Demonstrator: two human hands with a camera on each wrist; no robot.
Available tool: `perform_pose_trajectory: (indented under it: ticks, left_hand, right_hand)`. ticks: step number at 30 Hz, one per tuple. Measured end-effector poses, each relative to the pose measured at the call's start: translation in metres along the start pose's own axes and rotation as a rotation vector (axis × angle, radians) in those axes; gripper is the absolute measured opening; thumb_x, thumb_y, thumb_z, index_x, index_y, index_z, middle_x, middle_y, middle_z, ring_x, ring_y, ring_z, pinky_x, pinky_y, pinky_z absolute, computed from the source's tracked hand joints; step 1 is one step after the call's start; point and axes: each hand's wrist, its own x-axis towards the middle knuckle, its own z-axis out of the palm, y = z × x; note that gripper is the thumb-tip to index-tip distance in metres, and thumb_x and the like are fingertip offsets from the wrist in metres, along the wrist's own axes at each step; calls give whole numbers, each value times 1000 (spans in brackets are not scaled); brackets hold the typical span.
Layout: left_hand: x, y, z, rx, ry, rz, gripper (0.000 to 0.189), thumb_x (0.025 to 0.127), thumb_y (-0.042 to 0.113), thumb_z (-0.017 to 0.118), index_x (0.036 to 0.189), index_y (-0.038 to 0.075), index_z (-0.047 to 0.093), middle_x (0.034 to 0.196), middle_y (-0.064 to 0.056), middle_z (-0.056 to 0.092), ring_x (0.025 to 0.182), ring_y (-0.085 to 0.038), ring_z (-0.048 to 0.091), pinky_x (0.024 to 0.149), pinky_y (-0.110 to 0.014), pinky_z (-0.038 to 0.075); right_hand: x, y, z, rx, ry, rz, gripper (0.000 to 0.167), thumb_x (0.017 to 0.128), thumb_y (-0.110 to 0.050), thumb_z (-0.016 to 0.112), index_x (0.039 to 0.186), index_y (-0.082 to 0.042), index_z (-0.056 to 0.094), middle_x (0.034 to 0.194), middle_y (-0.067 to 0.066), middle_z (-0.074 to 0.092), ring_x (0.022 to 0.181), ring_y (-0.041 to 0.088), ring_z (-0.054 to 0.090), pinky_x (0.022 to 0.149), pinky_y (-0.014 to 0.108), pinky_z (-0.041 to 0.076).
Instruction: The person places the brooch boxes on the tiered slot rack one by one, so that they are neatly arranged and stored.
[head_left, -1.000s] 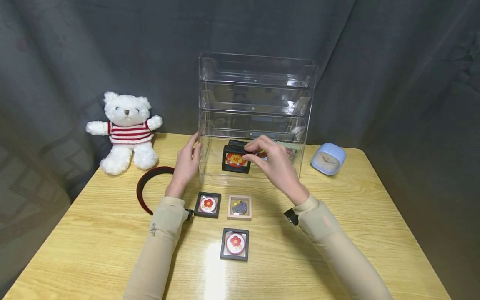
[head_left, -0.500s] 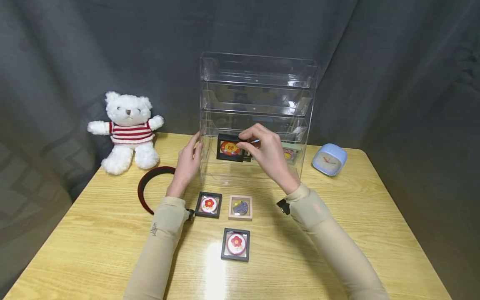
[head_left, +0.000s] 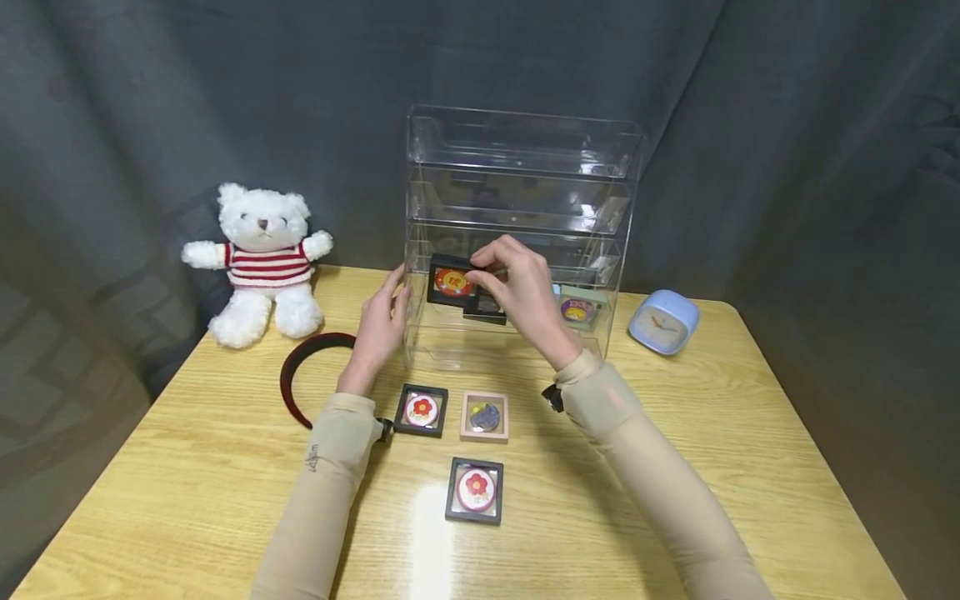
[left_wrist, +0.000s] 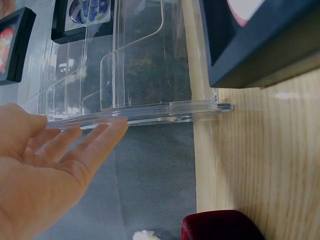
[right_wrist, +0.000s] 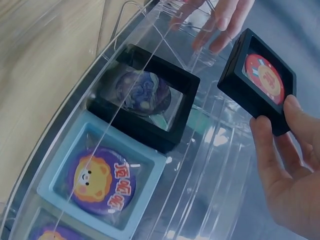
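My right hand (head_left: 525,296) pinches a small black-framed display case (head_left: 452,282) by its edge between thumb and fingers. A red and gold round badge shows inside it. This case is raised at the left part of a clear acrylic tiered rack (head_left: 517,167). Flat against the rack's left side rest the extended fingers of my left hand (head_left: 380,329). In the right wrist view, the rack holds a black-framed case (right_wrist: 142,92) with a dark blue swirled badge, a light blue case (right_wrist: 100,180) with a lion badge, and a greenish case (right_wrist: 50,231), partly cut off.
Before the rack lie a black-framed case (head_left: 421,410), a pink-framed case (head_left: 484,417) and another black-framed case (head_left: 475,490). A dark red headband (head_left: 287,379) and white teddy bear (head_left: 258,250) are at left. A blue alarm clock (head_left: 664,322) stands right.
My right hand has lifted the red-badge case up and leftward, from low in front of the rack to a higher tier. My left hand stays at the rack's side.
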Motion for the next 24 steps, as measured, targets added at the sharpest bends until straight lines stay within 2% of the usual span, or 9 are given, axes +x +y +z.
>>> perform_pose_trajectory:
  ticks: [24]
  left_hand:
    - [1, 0, -1, -12, -2, -39, 49, 116, 14, 45, 164, 6, 43, 160, -20, 50, 136, -44, 57, 114, -53, 45]
  right_hand:
    - [19, 10, 28, -63, 19, 3, 14, 94, -8, 83, 101, 3, 77, 107, 14, 73, 94, 28, 73, 81, 31, 61]
